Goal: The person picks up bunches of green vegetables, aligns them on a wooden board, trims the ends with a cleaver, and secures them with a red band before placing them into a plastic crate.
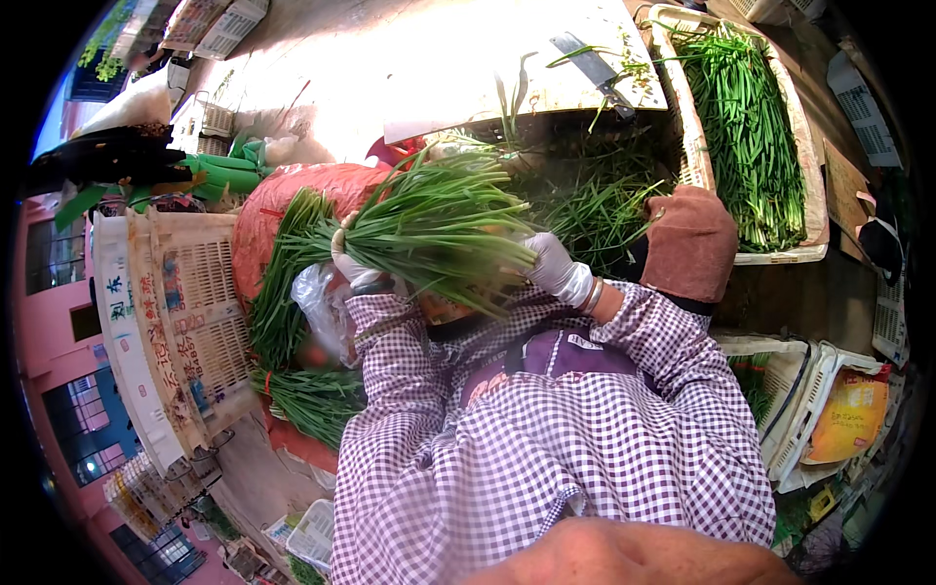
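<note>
One green bunch (444, 216) is clasped by the left hand (355, 265); slackening that grip could scatter it; right hand (561, 269) beside the bunch's loose end, its grip unclear.

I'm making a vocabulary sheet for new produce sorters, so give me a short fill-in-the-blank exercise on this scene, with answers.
1. The leafy bunch in the left hand is coloured ____.
2. The left hand and the right hand are both covered by pale ____.
3. The cleaver lies on the white board; its end nearer the person is the ____.
4. The long crate full of stalks stands beside the board, to its ____.

Missing words: green; gloves; handle; right.
</note>
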Motion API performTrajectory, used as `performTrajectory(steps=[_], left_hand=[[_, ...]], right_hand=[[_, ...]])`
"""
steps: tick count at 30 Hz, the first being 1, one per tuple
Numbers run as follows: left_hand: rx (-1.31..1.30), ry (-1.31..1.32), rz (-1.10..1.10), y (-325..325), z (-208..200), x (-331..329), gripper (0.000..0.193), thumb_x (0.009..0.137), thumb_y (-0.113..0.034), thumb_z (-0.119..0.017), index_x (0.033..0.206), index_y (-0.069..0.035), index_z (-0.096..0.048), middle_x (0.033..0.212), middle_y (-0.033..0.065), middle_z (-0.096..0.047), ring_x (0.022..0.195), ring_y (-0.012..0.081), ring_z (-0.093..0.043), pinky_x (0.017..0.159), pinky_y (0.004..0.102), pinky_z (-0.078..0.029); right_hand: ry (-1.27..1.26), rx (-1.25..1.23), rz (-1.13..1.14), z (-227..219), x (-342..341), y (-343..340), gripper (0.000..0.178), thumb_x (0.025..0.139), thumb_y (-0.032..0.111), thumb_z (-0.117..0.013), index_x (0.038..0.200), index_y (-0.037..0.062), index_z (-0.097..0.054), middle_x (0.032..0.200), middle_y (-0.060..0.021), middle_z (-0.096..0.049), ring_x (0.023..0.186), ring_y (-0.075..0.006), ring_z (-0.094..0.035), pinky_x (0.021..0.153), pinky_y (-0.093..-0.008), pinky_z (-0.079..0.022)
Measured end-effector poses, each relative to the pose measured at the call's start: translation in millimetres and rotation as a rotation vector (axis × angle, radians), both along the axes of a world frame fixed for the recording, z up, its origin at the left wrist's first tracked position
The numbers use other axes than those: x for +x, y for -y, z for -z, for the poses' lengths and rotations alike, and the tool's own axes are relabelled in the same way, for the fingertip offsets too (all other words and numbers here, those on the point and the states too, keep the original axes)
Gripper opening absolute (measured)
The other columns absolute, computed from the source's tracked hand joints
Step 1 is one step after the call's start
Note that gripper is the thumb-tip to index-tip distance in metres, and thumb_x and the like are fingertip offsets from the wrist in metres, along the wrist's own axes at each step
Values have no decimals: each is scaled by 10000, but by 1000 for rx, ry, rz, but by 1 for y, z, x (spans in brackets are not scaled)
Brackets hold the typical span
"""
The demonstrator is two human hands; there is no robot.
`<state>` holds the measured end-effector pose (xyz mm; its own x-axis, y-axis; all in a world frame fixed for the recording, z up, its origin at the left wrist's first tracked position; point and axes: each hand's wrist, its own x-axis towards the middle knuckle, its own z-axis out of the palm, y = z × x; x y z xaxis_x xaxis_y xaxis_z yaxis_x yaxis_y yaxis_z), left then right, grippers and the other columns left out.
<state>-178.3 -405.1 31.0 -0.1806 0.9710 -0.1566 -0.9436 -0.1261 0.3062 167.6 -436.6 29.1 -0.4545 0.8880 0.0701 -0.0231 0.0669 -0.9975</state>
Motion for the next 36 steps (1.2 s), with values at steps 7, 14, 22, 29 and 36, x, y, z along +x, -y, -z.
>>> performTrajectory(steps=[7, 14, 22, 29, 36], left_hand=[[-128, -177, -75, 0, 2, 0, 239, 803, -169, -533, 963, -20, -630, 1019, 133, -661, 975, 310, -616, 939, 481, -466], [-74, -135, 8, -2, 18, -7, 226, 797, -170, -550, 949, -24, -632, 1011, 130, -663, 964, 304, -624, 919, 481, -479], [-120, -202, -7, -4, 30, -13, 196, 799, -165, -546, 926, -34, -620, 993, 113, -657, 957, 288, -619, 913, 455, -481], [33, -9, 82, -8, 42, -22, 333, 856, -210, -499, 1062, 1, -653, 1074, 184, -666, 996, 342, -635, 924, 524, -484], [95, -89, 77, -1, 13, -2, 253, 869, -237, -515, 1012, -51, -612, 1084, 133, -649, 1012, 295, -613, 938, 504, -464]], right_hand=[[32, 267, 17, -2, -2, 4, 96, 821, 114, -672, 887, 50, -698, 828, -67, -689, 690, -154, -664, 630, -259, -536], [542, 846, 37, -46, 9, -2, 85, 764, 178, -628, 805, 108, -649, 711, -56, -639, 618, -248, -632, 580, -346, -529], [1024, 315, 11, 26, 77, -41, 135, 789, 169, -631, 870, 70, -674, 863, -123, -661, 819, -280, -657, 705, -373, -535], [-221, -431, -78, 18, -4, -56, 453, 842, 55, -675, 1272, 30, -532, 1175, -64, -621, 1064, -139, -580, 923, -278, -474], [-37, -62, -123, 13, -2, -43, 422, 829, 102, -697, 1221, 10, -568, 1190, -78, -596, 1074, -186, -565, 920, -294, -474]])
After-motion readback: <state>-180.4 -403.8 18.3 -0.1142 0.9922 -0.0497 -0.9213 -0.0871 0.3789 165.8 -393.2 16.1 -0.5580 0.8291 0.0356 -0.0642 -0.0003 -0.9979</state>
